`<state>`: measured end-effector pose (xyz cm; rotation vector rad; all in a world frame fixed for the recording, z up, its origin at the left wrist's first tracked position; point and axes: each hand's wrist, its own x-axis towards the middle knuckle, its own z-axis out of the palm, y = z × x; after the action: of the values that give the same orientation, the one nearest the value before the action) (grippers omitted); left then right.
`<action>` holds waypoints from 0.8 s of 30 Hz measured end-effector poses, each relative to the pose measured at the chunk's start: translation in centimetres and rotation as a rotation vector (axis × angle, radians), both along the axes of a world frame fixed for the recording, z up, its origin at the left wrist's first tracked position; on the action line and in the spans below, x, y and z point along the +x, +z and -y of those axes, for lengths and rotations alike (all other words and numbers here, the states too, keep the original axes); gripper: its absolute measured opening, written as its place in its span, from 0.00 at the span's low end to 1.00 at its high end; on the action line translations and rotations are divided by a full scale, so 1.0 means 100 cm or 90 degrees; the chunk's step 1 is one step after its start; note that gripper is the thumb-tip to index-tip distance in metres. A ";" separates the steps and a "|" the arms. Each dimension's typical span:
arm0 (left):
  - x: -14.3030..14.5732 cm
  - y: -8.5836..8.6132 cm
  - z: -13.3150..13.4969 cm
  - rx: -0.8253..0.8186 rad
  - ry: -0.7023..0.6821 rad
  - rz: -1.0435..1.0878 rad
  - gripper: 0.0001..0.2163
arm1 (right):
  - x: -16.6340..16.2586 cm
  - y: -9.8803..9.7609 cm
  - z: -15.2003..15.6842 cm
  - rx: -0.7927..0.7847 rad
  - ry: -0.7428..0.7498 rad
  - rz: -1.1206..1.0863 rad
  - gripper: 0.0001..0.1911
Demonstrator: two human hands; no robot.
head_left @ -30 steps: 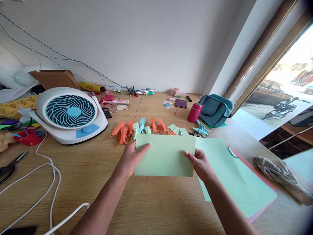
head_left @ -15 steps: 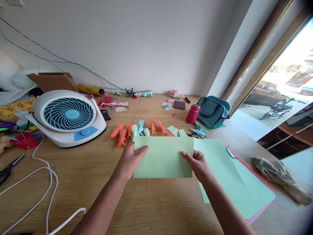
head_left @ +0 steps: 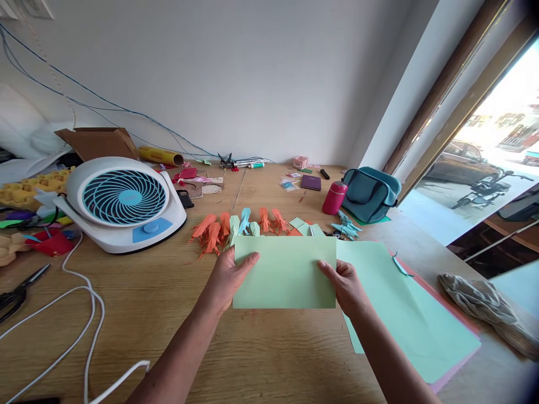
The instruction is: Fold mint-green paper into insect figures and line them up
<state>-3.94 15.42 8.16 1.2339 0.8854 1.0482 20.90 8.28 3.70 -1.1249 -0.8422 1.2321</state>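
A pale green sheet of paper is held up flat above the table, its long side running left to right. My left hand grips its left edge, thumb on the front and fingers hidden behind. On the right edge, my right hand pinches it the same way. Just beyond the sheet stand several folded orange paper figures, with a light blue one and pale green ones among them. Larger green sheets lie to the right, a small blue folded piece on top.
A white fan stands at left, its white cord looping over the table near black scissors. Toward the back right are a pink bottle, a teal bag and a purple notebook. A crumpled cloth lies far right.
The whole view has shifted slightly, so everything sits a little further right. Both hands keep the same hold on the green sheet.
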 end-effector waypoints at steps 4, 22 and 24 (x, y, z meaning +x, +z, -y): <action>0.001 0.001 0.002 0.009 -0.010 -0.003 0.23 | 0.000 0.000 0.000 -0.006 -0.012 -0.012 0.17; 0.002 -0.040 0.018 -0.109 -0.042 -0.027 0.24 | 0.009 -0.013 0.026 -0.146 -0.013 0.106 0.24; -0.002 -0.060 0.024 -0.111 -0.064 -0.089 0.24 | 0.009 -0.025 0.035 -0.141 -0.008 0.221 0.26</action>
<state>-4.14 12.98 2.18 1.2023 0.9897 0.7956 21.84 4.77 1.22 -1.5518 -0.9702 1.1559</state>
